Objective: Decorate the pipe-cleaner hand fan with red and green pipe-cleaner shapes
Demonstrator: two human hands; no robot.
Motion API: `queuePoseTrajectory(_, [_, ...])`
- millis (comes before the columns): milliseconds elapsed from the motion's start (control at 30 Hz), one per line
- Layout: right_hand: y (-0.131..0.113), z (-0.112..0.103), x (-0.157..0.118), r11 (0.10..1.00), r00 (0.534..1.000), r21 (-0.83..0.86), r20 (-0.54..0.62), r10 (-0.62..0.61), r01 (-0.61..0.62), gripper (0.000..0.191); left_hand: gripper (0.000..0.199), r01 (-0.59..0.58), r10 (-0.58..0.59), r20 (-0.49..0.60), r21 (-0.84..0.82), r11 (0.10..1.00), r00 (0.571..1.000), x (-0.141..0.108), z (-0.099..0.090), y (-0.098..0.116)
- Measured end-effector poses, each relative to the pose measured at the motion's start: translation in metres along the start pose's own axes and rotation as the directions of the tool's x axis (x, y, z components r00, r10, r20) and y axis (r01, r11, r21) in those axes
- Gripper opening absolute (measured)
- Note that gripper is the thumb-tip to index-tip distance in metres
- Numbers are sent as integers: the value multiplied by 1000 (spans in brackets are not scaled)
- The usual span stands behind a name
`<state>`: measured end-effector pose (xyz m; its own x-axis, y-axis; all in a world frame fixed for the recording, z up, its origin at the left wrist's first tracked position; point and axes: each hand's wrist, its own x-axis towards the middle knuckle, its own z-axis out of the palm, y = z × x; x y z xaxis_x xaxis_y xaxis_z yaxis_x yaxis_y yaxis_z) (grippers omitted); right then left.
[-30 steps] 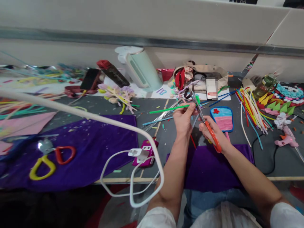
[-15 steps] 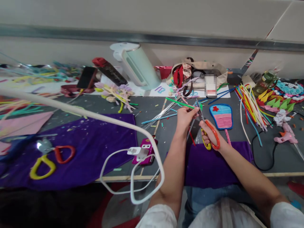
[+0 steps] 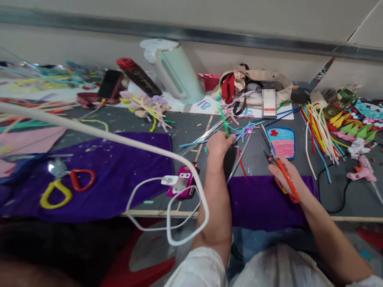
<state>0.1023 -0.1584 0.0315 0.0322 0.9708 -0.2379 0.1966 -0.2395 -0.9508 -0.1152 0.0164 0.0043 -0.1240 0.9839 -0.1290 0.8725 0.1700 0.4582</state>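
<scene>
My left hand [image 3: 218, 148] is closed around a green pipe cleaner [image 3: 224, 121], which sticks up beyond the fingers toward the back of the table. Off to the right, my right hand [image 3: 289, 172] grips orange-handled scissors [image 3: 268, 140], their blades pointing away from me and to the left. The blades lie beside a blue and pink pipe-cleaner piece [image 3: 283, 144] with a small red flower on it. Between the hands are a purple pipe-cleaner bit [image 3: 247, 132] and a thin red strip [image 3: 242, 164]. A purple cloth [image 3: 263, 203] lies along the near edge.
A white cable [image 3: 134, 148] arches across the left to a magenta power strip [image 3: 186, 181]. Red-and-yellow-handled cutters [image 3: 58, 171] rest on another purple cloth. Behind stand a pale green kettle [image 3: 179, 75] and a beige bag [image 3: 283, 89]. Pipe cleaners [image 3: 321, 129] and a pink glue gun [image 3: 362, 169] lie right.
My hands have moved apart. The left has shifted left with the green pipe cleaner, now pointing more upward; the right has drawn the scissors right, away from it.
</scene>
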Motion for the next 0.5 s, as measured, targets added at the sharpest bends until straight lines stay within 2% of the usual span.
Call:
queuePoseTrajectory(33, [1,-6,-4,986,996,-155,-54,-69,60,47,35,18,-17,-8,57,998,1000,0,-1,-2])
queuePoseTrajectory(100, [3,-15,-8,899,978,-428,-129,-163,94,43,31,18,-14,-77,55,998,997,-1,-2,-3])
queuePoseTrajectory(133, [4,-18,-9,843,971,-532,-152,-187,79,42,29,-16,16,-125,1,1000,992,-1,-2,-1])
queuePoseTrajectory(200, [5,-18,-9,734,965,-677,-162,-208,45,41,23,-163,126,-190,-197,967,974,-4,0,4])
queuePoseTrajectory(267, [6,-13,-7,641,964,-767,-145,-224,33,42,24,-328,268,-192,-450,831,944,-8,2,14])
queuePoseTrajectory(333, [6,-6,-5,567,965,-823,-115,-234,40,44,28,-419,393,-191,-635,650,899,-14,4,24])
queuePoseTrajectory(400, [4,1,-2,547,968,-835,-93,-232,51,44,28,-458,453,-212,-701,547,866,-20,4,34])
queuePoseTrajectory(433, [3,3,0,572,970,-819,-93,-224,54,45,27,-461,443,-236,-721,517,865,-22,4,37])
queuePoseTrajectory(500, [1,4,6,679,974,-733,-117,-194,48,48,25,-467,374,-311,-750,468,874,-26,2,40])
